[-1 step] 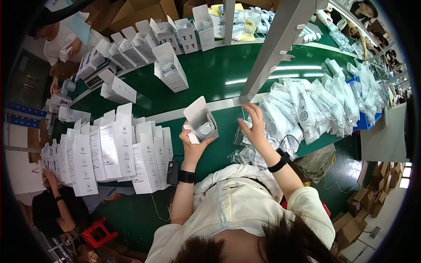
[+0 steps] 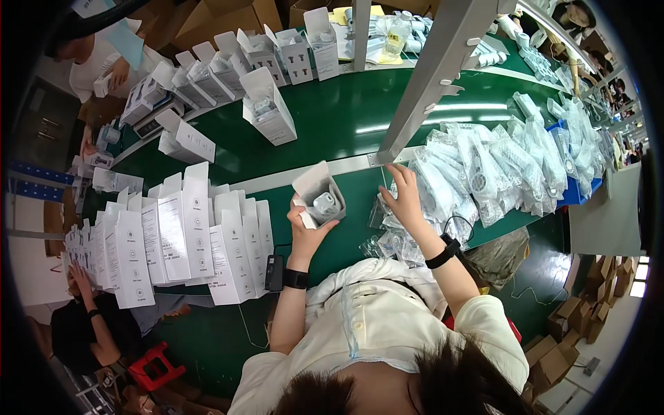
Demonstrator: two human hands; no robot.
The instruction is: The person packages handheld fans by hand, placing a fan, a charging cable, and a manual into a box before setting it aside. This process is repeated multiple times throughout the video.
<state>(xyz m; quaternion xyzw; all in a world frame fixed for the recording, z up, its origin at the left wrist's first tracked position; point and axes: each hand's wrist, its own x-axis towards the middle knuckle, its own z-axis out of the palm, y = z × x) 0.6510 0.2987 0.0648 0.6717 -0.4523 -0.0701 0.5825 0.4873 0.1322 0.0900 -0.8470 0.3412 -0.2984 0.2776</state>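
A long green counter carries a wide heap of clear-bagged parts at the right and crowded white cartons at the left. Between them, the left hand grips an open white box, its flap up. The right hand, empty with fingers spread, is beside the heap; contact is unclear. A light, even grip should spare the card walls, and keeping the flap back should leave the mouth clear. Inside sits a pale item, its exact kind hard to make out; it hides the box's floor. Whether the box touches the counter cannot be told.
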